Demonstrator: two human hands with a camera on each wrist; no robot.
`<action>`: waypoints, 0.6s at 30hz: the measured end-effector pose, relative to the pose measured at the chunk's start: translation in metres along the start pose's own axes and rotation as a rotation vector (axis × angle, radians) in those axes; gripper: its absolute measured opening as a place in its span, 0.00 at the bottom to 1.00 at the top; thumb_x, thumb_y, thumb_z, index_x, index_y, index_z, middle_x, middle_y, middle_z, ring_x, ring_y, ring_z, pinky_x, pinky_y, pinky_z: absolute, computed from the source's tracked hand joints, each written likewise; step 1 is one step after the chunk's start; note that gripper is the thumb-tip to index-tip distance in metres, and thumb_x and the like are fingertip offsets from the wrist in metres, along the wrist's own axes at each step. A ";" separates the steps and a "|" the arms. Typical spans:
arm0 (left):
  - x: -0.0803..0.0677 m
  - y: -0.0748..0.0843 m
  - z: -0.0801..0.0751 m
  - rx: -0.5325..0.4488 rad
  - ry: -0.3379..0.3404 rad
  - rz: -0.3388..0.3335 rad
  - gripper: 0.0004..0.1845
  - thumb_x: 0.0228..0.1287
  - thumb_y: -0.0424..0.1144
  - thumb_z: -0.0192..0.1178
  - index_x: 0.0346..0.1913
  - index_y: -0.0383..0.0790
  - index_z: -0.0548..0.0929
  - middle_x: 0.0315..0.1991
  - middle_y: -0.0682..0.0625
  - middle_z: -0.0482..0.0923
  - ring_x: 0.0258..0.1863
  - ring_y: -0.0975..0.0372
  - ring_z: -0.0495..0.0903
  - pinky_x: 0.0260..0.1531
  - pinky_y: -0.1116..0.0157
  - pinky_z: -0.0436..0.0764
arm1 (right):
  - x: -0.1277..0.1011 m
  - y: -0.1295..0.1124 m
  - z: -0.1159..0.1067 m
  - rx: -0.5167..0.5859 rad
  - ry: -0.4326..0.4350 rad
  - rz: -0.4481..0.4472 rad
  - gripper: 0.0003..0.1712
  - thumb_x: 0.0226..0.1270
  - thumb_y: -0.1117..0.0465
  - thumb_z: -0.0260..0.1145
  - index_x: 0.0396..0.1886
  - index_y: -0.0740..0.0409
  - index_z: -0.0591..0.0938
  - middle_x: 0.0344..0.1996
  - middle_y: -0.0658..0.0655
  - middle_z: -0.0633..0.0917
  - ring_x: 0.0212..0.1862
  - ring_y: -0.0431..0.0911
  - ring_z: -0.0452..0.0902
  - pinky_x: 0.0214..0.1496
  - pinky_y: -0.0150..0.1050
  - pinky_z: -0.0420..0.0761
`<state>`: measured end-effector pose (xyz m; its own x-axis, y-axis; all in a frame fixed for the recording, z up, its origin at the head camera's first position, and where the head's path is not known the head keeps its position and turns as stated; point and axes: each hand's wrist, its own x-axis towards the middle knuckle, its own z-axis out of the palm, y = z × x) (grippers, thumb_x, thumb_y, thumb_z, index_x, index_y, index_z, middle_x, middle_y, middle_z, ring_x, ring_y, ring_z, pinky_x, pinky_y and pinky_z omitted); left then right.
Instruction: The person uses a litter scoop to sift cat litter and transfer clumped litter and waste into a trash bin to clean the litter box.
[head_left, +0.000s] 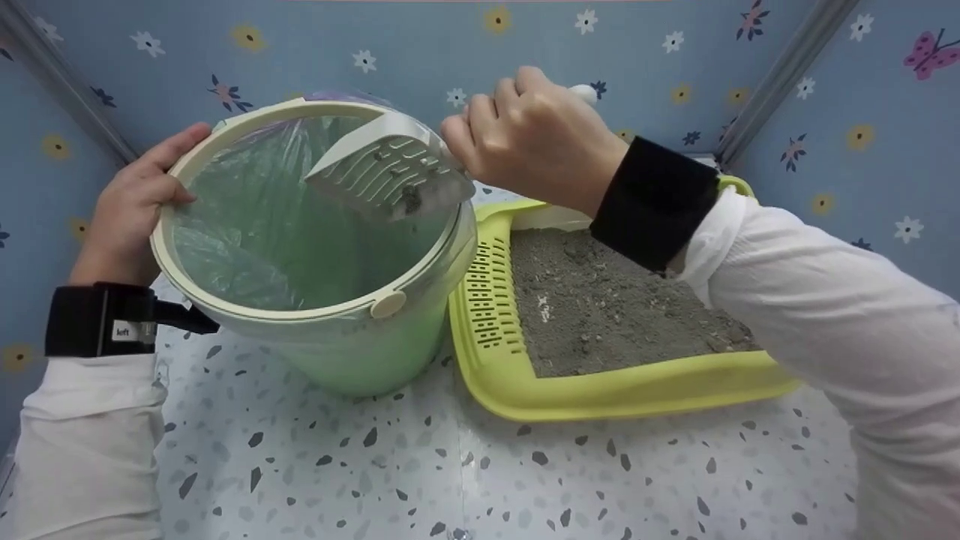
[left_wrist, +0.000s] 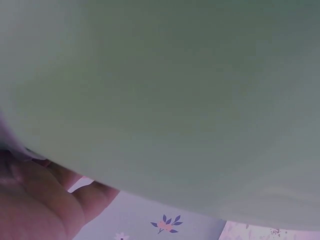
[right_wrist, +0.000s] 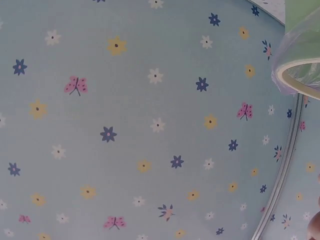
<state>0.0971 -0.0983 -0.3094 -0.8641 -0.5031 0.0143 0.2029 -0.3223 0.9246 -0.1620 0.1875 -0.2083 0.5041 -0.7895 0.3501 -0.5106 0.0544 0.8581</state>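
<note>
In the head view my right hand (head_left: 536,142) grips the handle of a white slotted litter scoop (head_left: 375,169). The scoop is tilted over the mouth of a green trash bin (head_left: 375,352), with a dark clump and small grey bits on its slotted face. A clear plastic bag (head_left: 247,225) lines the bin, held under a cream rim ring (head_left: 337,309). My left hand (head_left: 139,202) holds the bin's rim at the left, its thumb over the edge. The left wrist view shows the bin's wall (left_wrist: 165,115) close up, with part of that hand below it.
A yellow litter box (head_left: 495,382) with grey litter (head_left: 600,322) stands right of the bin, partly behind my right arm. Speckled white floor (head_left: 337,465) lies in front. Blue flowered walls (head_left: 420,45) close off the back and sides.
</note>
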 end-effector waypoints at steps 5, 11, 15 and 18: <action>-0.002 -0.001 0.001 0.026 -0.002 -0.006 0.36 0.61 0.18 0.35 0.72 0.45 0.59 0.71 0.45 0.54 0.57 0.64 0.75 0.44 0.72 0.79 | -0.004 -0.003 -0.002 -0.039 0.049 0.012 0.22 0.73 0.67 0.44 0.15 0.54 0.63 0.09 0.49 0.56 0.14 0.40 0.48 0.17 0.32 0.51; -0.004 -0.002 0.002 0.039 -0.011 -0.011 0.36 0.62 0.18 0.35 0.73 0.44 0.58 0.70 0.45 0.55 0.56 0.64 0.76 0.43 0.72 0.80 | -0.011 -0.009 0.000 0.121 0.026 0.123 0.23 0.75 0.62 0.45 0.16 0.56 0.66 0.09 0.49 0.59 0.13 0.41 0.50 0.16 0.33 0.52; -0.003 -0.001 0.001 0.059 -0.006 -0.003 0.36 0.62 0.18 0.35 0.73 0.45 0.58 0.70 0.45 0.55 0.56 0.64 0.76 0.43 0.72 0.80 | -0.018 -0.014 0.000 0.433 -0.041 0.276 0.19 0.71 0.66 0.50 0.16 0.57 0.68 0.08 0.50 0.63 0.12 0.41 0.52 0.15 0.34 0.51; -0.002 -0.001 0.001 0.052 -0.004 0.004 0.35 0.62 0.19 0.36 0.72 0.45 0.60 0.70 0.45 0.56 0.55 0.64 0.76 0.43 0.72 0.80 | -0.025 -0.017 -0.002 0.628 -0.130 0.394 0.13 0.62 0.70 0.55 0.18 0.58 0.70 0.09 0.51 0.67 0.12 0.43 0.55 0.14 0.35 0.53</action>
<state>0.0980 -0.0966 -0.3102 -0.8654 -0.5007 0.0194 0.1821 -0.2783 0.9431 -0.1647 0.2078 -0.2313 0.1351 -0.8517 0.5063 -0.9572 0.0199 0.2889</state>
